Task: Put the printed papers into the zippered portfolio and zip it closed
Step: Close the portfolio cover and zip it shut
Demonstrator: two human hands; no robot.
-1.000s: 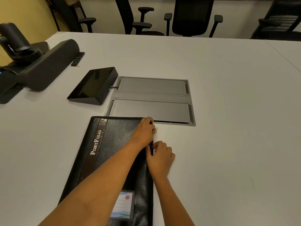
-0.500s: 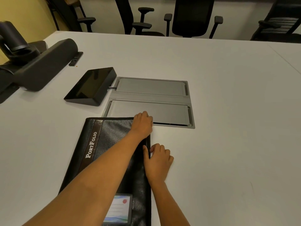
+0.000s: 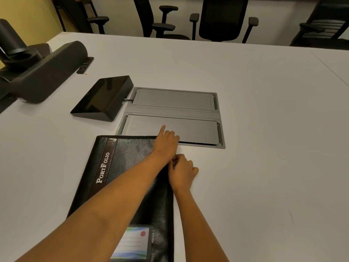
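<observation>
The black leather portfolio (image 3: 130, 161) lies shut on the white table, with "PortFolio" printed on its brown band and a label window near its front edge. No printed papers show. My left hand (image 3: 166, 143) rests on the portfolio's far right corner, its index finger straight and pointing over the grey panel. Just behind that wrist, my right hand (image 3: 182, 172) sits at the portfolio's right edge. Its thumb and fingers are curled and pinch at the zipper edge there. The zipper pull itself is hidden.
A grey flush cable panel (image 3: 173, 118) with two lids lies just beyond the portfolio. A black touch console (image 3: 102, 99) stands to its left, and a long black speaker bar (image 3: 49, 70) with a camera sits at far left. Office chairs (image 3: 222, 19) line the far edge.
My left hand has stayed at the far right corner and now stretches its index finger forward. My right hand slid up along the right edge to meet the left wrist and curled its fingers.
</observation>
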